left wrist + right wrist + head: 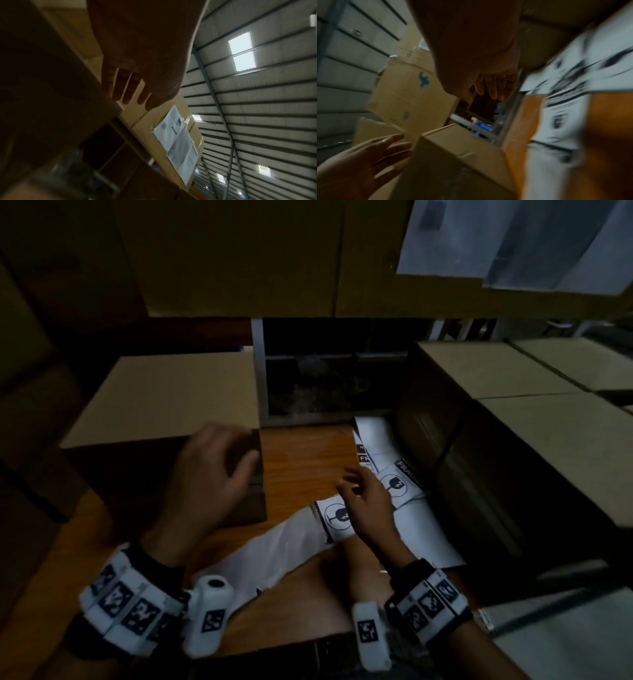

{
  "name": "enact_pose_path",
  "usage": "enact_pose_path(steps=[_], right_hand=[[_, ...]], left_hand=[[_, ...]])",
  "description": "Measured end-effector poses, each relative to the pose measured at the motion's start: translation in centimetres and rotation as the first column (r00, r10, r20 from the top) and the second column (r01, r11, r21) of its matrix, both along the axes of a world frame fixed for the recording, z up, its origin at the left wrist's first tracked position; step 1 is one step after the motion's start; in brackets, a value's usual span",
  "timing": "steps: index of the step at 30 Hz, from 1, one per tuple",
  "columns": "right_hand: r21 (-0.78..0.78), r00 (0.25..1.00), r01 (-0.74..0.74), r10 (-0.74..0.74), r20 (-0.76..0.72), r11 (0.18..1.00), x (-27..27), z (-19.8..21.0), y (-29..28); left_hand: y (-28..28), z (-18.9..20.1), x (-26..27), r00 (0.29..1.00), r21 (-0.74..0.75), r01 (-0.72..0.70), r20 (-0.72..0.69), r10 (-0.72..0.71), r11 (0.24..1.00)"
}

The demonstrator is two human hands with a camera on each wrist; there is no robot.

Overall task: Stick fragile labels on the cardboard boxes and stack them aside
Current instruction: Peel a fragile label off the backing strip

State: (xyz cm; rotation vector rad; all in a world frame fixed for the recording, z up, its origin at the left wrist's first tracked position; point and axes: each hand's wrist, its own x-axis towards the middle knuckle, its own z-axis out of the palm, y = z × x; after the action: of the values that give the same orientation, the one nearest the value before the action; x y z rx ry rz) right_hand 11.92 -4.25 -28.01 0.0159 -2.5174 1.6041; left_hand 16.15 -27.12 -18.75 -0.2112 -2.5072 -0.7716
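Your left hand [209, 470] reaches forward with fingers spread and loose at the near right corner of the plain brown cardboard box [164, 398] on the wooden table [305, 460]. Your right hand [366, 501], fingers relaxed and holding nothing, hovers over white fragile label sheets [400, 484] just right of the box.
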Motion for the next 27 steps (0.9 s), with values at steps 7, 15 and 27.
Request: enact_pose_path(steps=[7, 15, 27], right_hand=[[0.202, 0.989, -0.075, 0.048, 0.137, 0.977, 1.6, -5.1, 6.4], [0.237, 0.944, -0.294, 0.242, 0.226, 0.926, 0.9, -6.8, 4.0], [0.446, 0.951, -0.276, 0.175, 0.253, 0.852, -1.5, -8.2, -1.7]], left_hand=[[7.4, -10.1, -0.7, 0.906, 0.127, -0.093, 0.421, 0.031, 0.988], [8.8, -15.3, -2.8, 0.748, -0.074, 0.004, 0.662, 0.046, 0.997], [4.6, -21.0, -1.0, 0.679, -0.349, 0.397, 0.734, -0.016, 0.849]])
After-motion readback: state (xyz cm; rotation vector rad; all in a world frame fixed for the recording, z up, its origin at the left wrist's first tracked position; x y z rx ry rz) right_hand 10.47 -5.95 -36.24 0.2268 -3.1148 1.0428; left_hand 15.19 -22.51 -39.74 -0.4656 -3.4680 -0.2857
